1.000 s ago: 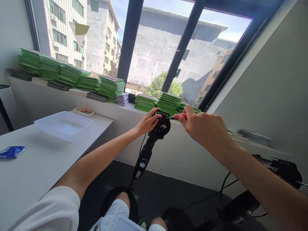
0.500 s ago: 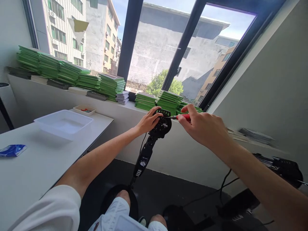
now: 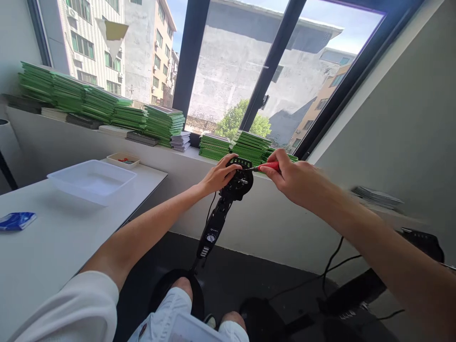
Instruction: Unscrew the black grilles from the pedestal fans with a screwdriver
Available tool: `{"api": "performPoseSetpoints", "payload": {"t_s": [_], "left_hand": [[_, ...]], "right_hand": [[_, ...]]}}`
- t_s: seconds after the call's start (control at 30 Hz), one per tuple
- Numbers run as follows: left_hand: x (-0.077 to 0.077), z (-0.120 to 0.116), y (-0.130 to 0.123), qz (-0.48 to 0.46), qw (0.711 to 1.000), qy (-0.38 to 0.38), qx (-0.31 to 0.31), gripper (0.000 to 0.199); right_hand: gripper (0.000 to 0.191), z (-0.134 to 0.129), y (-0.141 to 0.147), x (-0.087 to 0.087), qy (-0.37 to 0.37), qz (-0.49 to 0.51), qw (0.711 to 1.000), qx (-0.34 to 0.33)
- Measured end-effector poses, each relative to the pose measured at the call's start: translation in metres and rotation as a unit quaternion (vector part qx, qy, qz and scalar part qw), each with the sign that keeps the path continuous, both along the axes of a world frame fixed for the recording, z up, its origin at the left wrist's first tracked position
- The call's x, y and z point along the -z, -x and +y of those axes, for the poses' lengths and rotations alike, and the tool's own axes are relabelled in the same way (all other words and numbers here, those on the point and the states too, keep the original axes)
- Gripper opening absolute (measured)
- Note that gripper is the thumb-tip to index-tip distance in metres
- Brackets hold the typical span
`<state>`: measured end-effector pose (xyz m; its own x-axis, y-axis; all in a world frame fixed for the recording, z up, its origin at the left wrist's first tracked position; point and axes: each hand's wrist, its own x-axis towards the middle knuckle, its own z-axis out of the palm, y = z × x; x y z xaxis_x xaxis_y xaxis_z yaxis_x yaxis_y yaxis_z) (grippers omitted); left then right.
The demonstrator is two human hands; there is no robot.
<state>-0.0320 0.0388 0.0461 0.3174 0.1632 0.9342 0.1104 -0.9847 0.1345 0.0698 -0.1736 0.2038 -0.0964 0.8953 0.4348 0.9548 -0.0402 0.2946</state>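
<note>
A black pedestal fan (image 3: pixel 213 232) without grille or blades stands tilted before me, its knob and row of buttons facing up. My left hand (image 3: pixel 220 175) grips the upper left of its round motor head (image 3: pixel 242 190), with the fingers over the top part. In my right hand (image 3: pixel 290 173) is a screwdriver (image 3: pixel 271 166) with a red handle, held between thumb and fingers. Its dark shaft points left onto the upper part of the motor head, close to my left fingertips. What the tip touches is too small to make out. A bare metal shaft sticks out of the head's middle.
Stacks of green-edged booklets (image 3: pixel 164 124) line the windowsill. On the white table (image 3: pixel 35 266) at left are a clear plastic tub (image 3: pixel 92 178), a small tray (image 3: pixel 131 164) with red parts and a blue packet (image 3: pixel 17 221). More black fan parts (image 3: pixel 356 289) and cables lie at right.
My right hand and the screwdriver have shifted slightly left and up, closer to my left fingers. The left hand keeps its place on the motor head. The view has moved a little.
</note>
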Motion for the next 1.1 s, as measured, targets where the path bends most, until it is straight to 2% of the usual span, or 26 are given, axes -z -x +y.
{"api": "performPoseSetpoints", "payload": {"t_s": [0.07, 0.1, 0.13, 0.2, 0.27, 0.33, 0.43, 0.47, 0.5, 0.63, 0.7, 0.8, 0.87, 0.93, 1.0, 1.1], "left_hand": [[0.000, 0.000, -0.001, 0.002, 1.000, -0.001, 0.001, 0.036], [0.000, 0.000, -0.001, 0.002, 1.000, -0.002, 0.002, 0.035], [0.000, -0.001, -0.001, 0.003, 1.000, -0.005, 0.002, 0.035], [0.000, -0.001, -0.001, 0.002, 1.000, -0.010, -0.001, 0.034], [0.000, -0.001, -0.001, 0.001, 1.000, -0.012, -0.004, 0.033], [0.000, -0.001, -0.001, 0.002, 1.000, -0.010, -0.005, 0.032], [0.000, 0.000, -0.001, 0.001, 1.000, -0.002, -0.005, 0.033], [0.000, -0.001, -0.001, 0.000, 1.000, 0.000, -0.004, 0.033], [0.000, -0.001, -0.001, -0.001, 1.000, 0.002, -0.002, 0.033], [0.000, -0.004, 0.000, 0.002, 1.000, 0.007, 0.002, 0.034], [-0.001, -0.005, -0.001, 0.006, 1.000, 0.008, -0.002, 0.034], [-0.001, -0.007, -0.002, 0.007, 1.000, 0.007, -0.010, 0.034], [-0.002, -0.007, -0.001, 0.007, 1.000, 0.003, -0.012, 0.034], [-0.002, -0.006, 0.000, 0.009, 1.000, -0.008, -0.011, 0.036], [-0.001, -0.004, 0.002, 0.011, 1.000, -0.017, -0.011, 0.036], [-0.001, -0.002, 0.002, 0.010, 1.000, -0.018, -0.015, 0.036]], "right_hand": [[0.054, -0.002, 0.004, -0.001, -0.052, -0.064, 0.994, 0.073], [0.055, -0.003, 0.006, -0.001, -0.063, -0.075, 0.991, 0.090], [0.052, -0.003, 0.007, 0.000, -0.058, -0.065, 0.993, 0.082], [0.039, -0.002, 0.006, 0.001, -0.017, -0.004, 1.000, 0.012], [0.033, -0.001, 0.005, 0.004, 0.014, 0.036, 0.998, -0.056], [0.034, -0.002, 0.006, 0.005, -0.002, 0.004, 0.999, -0.033], [0.049, -0.005, 0.012, 0.004, -0.063, -0.083, 0.991, 0.080], [0.053, -0.006, 0.014, 0.004, -0.073, -0.089, 0.989, 0.094], [0.052, -0.007, 0.014, 0.003, -0.067, -0.075, 0.991, 0.087], [0.037, -0.004, 0.007, 0.003, 0.018, 0.020, 0.999, -0.022], [0.037, -0.003, 0.004, 0.005, -0.008, -0.018, 1.000, -0.006], [0.048, -0.003, 0.004, 0.007, -0.092, -0.112, 0.987, 0.065], [0.045, -0.004, 0.002, 0.008, -0.078, -0.105, 0.990, 0.043], [0.035, -0.004, -0.001, 0.007, -0.012, -0.061, 0.998, -0.018], [0.033, -0.004, -0.003, 0.007, 0.026, -0.049, 0.997, -0.045], [0.041, -0.006, 0.003, 0.010, -0.038, -0.122, 0.991, 0.022]]}}
